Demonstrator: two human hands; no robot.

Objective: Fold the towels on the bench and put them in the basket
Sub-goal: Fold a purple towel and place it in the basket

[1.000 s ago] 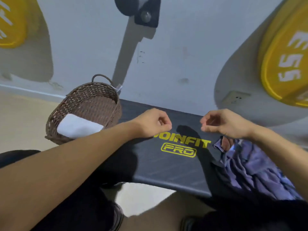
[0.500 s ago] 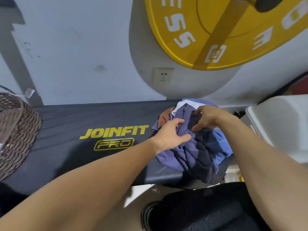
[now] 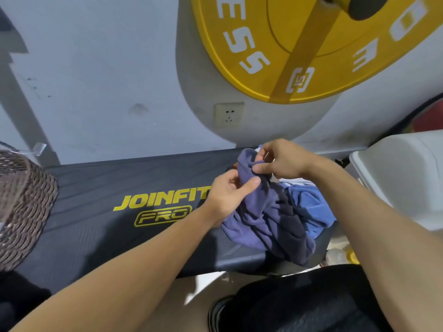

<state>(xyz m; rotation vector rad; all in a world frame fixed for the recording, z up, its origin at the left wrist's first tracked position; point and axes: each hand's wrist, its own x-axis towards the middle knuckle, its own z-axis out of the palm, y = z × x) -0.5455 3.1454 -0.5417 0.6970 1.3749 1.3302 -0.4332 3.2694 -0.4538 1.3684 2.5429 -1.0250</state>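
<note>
Both hands pinch the purple towel (image 3: 263, 212) at its top: left hand (image 3: 230, 195) below, right hand (image 3: 282, 159) above; the rest hangs toward the bench's (image 3: 119, 240) near right edge

Bright, soft shadows, wide-angle edge distortion

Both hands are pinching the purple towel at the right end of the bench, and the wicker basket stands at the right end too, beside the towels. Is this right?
Not quite. The head view shows the left hand and right hand pinching the purple towel at the right end of the bench, but the wicker basket stands at the left end, apart from the towels.
</note>
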